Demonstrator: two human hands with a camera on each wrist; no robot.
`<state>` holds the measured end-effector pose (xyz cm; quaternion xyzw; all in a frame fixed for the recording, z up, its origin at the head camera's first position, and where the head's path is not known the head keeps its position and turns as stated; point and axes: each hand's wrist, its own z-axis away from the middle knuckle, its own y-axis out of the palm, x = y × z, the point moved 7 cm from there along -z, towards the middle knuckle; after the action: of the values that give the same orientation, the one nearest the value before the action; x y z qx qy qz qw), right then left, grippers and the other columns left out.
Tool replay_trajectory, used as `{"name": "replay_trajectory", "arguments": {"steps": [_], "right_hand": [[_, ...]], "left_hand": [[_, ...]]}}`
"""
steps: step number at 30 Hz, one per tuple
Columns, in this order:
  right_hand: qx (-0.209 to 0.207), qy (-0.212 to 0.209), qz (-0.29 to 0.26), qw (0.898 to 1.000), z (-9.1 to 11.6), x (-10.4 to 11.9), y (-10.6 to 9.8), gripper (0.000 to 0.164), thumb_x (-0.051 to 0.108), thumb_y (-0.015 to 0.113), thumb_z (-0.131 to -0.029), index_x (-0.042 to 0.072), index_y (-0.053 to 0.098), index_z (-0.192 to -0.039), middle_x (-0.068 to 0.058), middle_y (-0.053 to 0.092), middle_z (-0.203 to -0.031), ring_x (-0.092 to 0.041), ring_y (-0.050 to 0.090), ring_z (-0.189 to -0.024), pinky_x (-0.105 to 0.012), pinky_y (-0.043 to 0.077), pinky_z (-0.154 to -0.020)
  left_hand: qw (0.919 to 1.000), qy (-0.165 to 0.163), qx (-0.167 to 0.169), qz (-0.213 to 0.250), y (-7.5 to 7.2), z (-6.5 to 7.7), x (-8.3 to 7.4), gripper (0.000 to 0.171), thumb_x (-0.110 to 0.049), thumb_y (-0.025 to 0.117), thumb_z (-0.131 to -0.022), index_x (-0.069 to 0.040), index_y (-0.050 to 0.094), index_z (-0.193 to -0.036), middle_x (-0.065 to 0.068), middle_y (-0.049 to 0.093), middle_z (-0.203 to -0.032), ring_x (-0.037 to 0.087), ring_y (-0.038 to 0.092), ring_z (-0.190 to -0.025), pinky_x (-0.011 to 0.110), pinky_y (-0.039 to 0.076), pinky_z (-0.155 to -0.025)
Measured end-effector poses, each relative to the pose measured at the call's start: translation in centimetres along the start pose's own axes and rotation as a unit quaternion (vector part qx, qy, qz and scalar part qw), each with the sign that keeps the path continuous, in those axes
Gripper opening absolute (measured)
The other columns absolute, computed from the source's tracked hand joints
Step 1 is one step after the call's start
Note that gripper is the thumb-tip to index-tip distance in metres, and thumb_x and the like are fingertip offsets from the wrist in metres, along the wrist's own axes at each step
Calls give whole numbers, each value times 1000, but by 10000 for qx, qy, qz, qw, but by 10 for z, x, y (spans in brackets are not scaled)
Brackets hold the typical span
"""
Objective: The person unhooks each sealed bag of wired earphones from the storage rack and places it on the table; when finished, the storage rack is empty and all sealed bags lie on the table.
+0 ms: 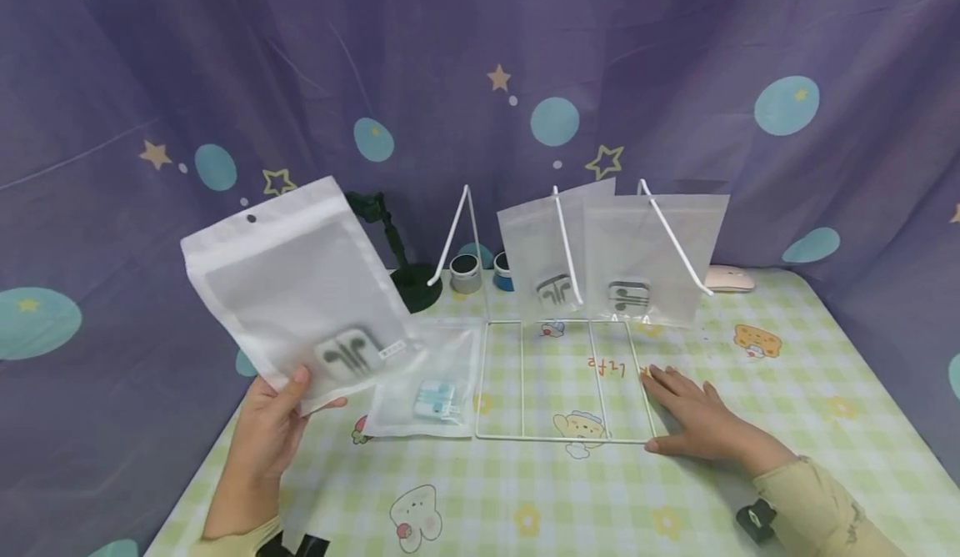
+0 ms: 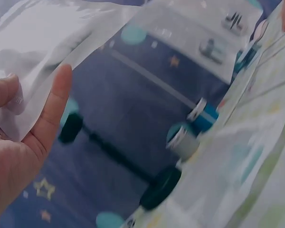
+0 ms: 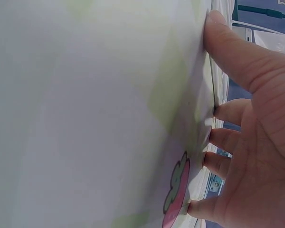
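My left hand [image 1: 268,428] pinches the lower corner of a white zip bag [image 1: 292,282] between thumb and fingers, holding it up tilted. Earphones in a clear case [image 1: 348,353] show through its front. At the right side of a white wire rack [image 1: 536,438], my right hand [image 1: 693,415] rests on the table with fingers spread and fingertips at the frame. Two similar bags, a left one [image 1: 525,240] and a right one [image 1: 660,248], hang from the rack's upright hooks, each with earphones inside. The leftmost hook [image 1: 448,240] carries no bag.
Another zip bag [image 1: 390,411] with a light-blue item lies flat left of the rack. Behind stand a dark green stand [image 1: 416,286], a grey jar [image 1: 465,275] and a blue jar [image 1: 503,273]. A pink mouse [image 1: 729,278] sits at the back right of the checked tablecloth [image 1: 585,499].
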<state>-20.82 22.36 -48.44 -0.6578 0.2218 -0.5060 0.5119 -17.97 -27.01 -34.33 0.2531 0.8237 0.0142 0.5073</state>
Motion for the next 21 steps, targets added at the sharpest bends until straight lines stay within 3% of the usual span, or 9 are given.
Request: {"name": "replay_trajectory", "arguments": {"steps": [4, 6, 11, 13, 18, 21], "right_hand": [[-5, -5, 29, 10000, 0, 0, 0, 101, 60, 74, -75, 3, 36, -150, -25, 28, -154, -51, 21, -139, -80, 14, -95], [-17, -5, 37, 10000, 0, 0, 0, 101, 60, 74, -75, 3, 36, -150, -25, 28, -154, -51, 21, -139, -80, 14, -95], [-4, 11, 33, 10000, 0, -1, 0, 101, 60, 74, -75, 3, 36, -150, -24, 28, -154, -50, 22, -139, -80, 14, -96], [2, 21, 39, 10000, 0, -1, 0, 101, 60, 73, -75, 3, 36, -150, -24, 28, -154, -50, 21, -139, -80, 14, -96], [-1, 23, 33, 10000, 0, -1, 0, 101, 61, 73, -76, 3, 36, -150, -24, 28, -155, -50, 21, -140, -80, 13, -96], [23, 29, -8, 10000, -1, -2, 1, 101, 61, 73, -75, 4, 36, -150, -23, 27, -155, -50, 21, -140, -80, 13, -96]], "left_hand": [[9993, -113, -297, 214, -30, 9, -3, 42, 4, 22, -104, 2, 50, -135, 13, 61, -128, 26, 65, -109, 39, 57, -77], [9983, -246, -452, 273, -45, 14, -2, 41, 3, 23, -105, 1, 53, -132, 13, 63, -125, 26, 68, -102, 33, 57, -74], [9920, -878, -893, -183, -81, 26, 7, 36, -3, 28, -106, -6, 59, -123, 9, 70, -109, 23, 73, -81, 20, 48, -52], [9879, -1133, -1020, -299, -96, 31, 12, 33, -4, 29, -106, -8, 59, -120, 7, 70, -107, 22, 72, -82, 20, 52, -57], [9757, -1715, -1298, -427, -130, 42, 23, 29, -2, 35, -105, -12, 61, -115, 4, 70, -106, 19, 70, -92, 35, 58, -73], [9657, -2035, -1433, -737, -146, 48, 28, 28, -2, 40, -104, -15, 63, -111, 2, 71, -103, 17, 70, -90, 34, 58, -71]]}}
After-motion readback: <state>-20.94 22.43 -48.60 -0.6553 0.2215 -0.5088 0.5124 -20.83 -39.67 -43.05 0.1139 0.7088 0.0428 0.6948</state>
